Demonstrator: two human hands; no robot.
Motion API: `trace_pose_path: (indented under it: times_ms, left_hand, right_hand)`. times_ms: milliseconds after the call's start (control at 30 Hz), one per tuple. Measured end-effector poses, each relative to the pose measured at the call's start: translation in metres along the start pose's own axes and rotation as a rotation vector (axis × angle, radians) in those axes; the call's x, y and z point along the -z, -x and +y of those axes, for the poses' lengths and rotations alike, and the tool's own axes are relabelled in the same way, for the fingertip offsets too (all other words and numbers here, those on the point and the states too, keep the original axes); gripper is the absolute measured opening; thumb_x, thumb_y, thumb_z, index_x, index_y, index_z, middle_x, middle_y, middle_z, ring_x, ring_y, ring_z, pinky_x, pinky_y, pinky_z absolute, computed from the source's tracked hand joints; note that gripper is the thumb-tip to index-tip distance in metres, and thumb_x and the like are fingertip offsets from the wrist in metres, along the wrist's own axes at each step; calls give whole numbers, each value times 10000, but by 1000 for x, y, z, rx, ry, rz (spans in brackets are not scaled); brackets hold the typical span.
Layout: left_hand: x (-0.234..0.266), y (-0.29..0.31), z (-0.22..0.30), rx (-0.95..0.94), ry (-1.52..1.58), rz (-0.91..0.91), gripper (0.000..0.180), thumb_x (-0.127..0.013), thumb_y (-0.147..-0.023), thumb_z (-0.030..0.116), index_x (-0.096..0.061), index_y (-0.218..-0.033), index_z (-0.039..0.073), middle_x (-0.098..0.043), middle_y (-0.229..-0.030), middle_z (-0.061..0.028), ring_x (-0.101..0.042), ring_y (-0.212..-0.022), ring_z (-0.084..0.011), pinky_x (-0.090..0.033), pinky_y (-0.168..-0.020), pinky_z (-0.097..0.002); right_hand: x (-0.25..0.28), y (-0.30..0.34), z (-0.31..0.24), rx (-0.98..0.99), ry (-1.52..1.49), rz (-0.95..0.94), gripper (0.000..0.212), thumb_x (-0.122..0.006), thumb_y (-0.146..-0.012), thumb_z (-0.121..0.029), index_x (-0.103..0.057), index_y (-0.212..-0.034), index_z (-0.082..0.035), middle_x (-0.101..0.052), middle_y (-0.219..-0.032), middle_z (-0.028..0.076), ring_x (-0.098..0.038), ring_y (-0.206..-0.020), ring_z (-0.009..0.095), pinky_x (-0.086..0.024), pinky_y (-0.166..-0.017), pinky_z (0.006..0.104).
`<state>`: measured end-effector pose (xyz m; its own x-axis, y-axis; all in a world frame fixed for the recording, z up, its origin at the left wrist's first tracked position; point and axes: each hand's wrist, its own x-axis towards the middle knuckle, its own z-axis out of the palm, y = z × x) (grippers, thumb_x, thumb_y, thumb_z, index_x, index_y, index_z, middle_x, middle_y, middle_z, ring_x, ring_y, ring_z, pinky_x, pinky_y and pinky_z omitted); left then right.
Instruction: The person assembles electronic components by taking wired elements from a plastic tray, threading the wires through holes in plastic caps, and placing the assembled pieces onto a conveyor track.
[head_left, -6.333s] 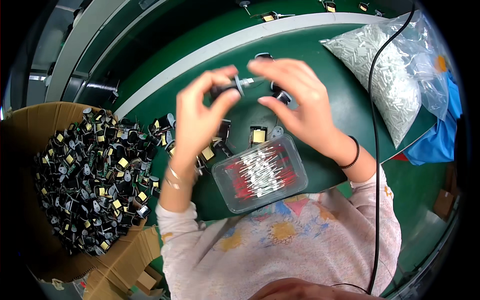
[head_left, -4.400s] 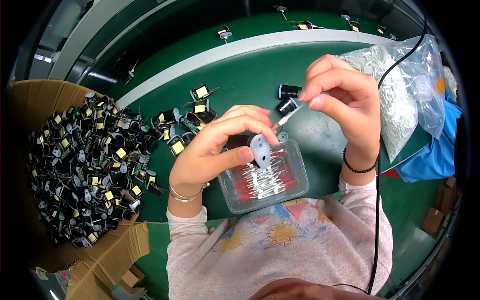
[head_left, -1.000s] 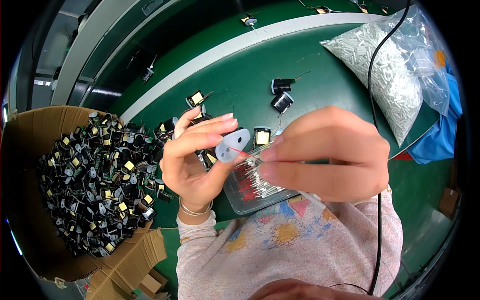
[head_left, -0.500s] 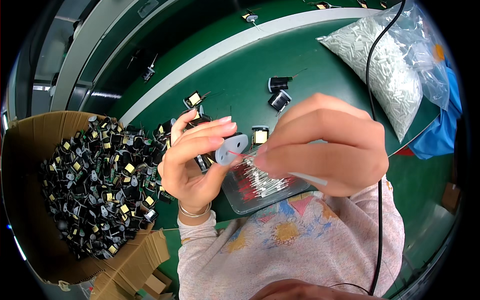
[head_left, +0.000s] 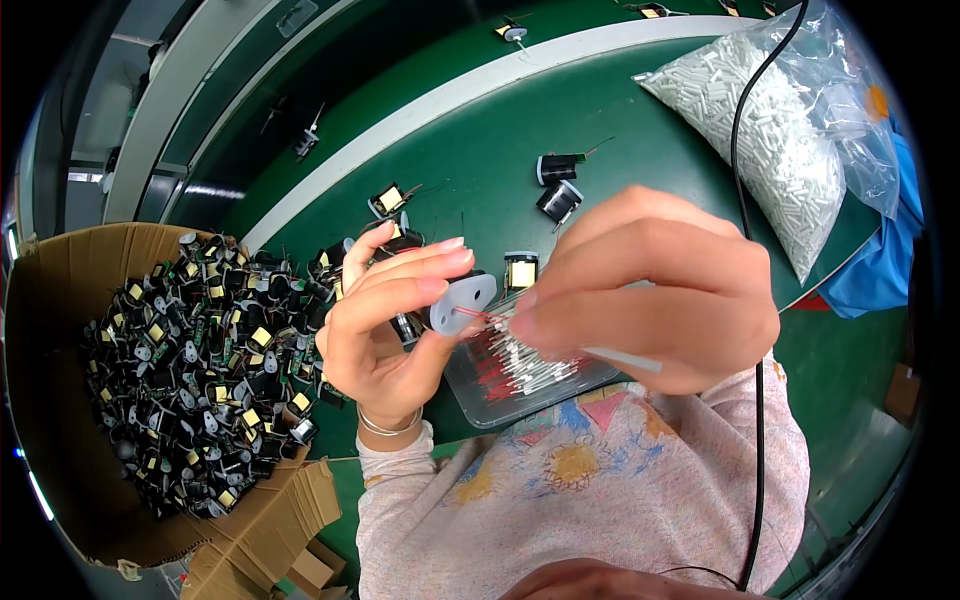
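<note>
My left hand [head_left: 385, 335] grips a small black cylindrical part between thumb and fingers. The grey oval end cap [head_left: 464, 303], with small holes, faces my right hand. From that cap thin red wire [head_left: 472, 312] runs to the pinched thumb and fingertips of my right hand [head_left: 650, 290]. A white stick-like piece [head_left: 625, 358] shows under the right palm; how it is held is hidden. Beneath both hands lies a clear plastic tray [head_left: 480, 415], holding many white-sleeved red leads [head_left: 535, 365].
At left stands a cardboard box [head_left: 60, 260] heaped with similar black parts [head_left: 210, 380]. Several more lie on the green table [head_left: 480, 130]. A bag of short white tubes [head_left: 770, 130] sits far right, crossed by a black cable [head_left: 740, 150]. Beyond the white rail [head_left: 400, 125], parts rest on a green belt.
Parts on the far green belt have shifted slightly to the right. Both hands stay nearly in place, with the red wire slightly repositioned between them.
</note>
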<state>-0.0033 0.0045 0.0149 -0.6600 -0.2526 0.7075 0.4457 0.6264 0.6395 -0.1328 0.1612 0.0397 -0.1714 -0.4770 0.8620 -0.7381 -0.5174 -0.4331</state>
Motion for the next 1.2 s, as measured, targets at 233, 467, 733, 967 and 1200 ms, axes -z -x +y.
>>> trace_pose_path:
  times_ms: [233, 467, 733, 967, 1200]
  left_hand:
    - [0, 1, -1, 3, -3, 19, 375, -782, -654, 56, -527, -930, 52, -684, -876, -143, -663, -873, -286, -344, -949, -470]
    - [1, 2, 0, -6, 6, 29, 392, -790, -641, 56, -526, -932, 56, -683, -875, -143, -662, -883, -284, -342, -950, -470]
    - [3, -2, 10, 43, -43, -77, 388, -809, -613, 106, -542, -885, 32, -680, -895, -158, -648, -778, -250, -426, -819, -389]
    - [-5, 9, 13, 254, 298, 45, 228, -715, -696, 3, -539, -839, -20, -646, -967, -228, -632, -840, -249, -485, -775, -322]
    - [-7, 10, 16, 69, 20, 25, 171, -683, -698, -23, -552, -805, -47, -648, -932, -232, -639, -762, -230, -513, -665, -282]
  right_hand:
    - [-5, 3, -1, 125, 124, 9, 188, -681, -574, -34, -690, -757, 12, -645, -777, 106, -592, -646, 194, -482, -541, 258]
    - [-12, 7, 0, 53, 97, 73, 202, -697, -580, -47, -698, -777, -3, -643, -773, 77, -593, -651, 182, -482, -537, 251]
    - [-22, 7, -4, -185, 105, 49, 202, -675, -578, 15, -693, -769, -46, -620, -753, 46, -588, -630, 178, -468, -543, 260]
    - [-11, 11, -4, -133, 284, -34, 274, -657, -529, -17, -694, -799, -42, -616, -758, 38, -583, -628, 183, -477, -550, 262]
    - [-11, 8, 6, -189, 42, -67, 250, -648, -528, 30, -680, -774, -3, -608, -746, 75, -579, -620, 197, -472, -535, 273]
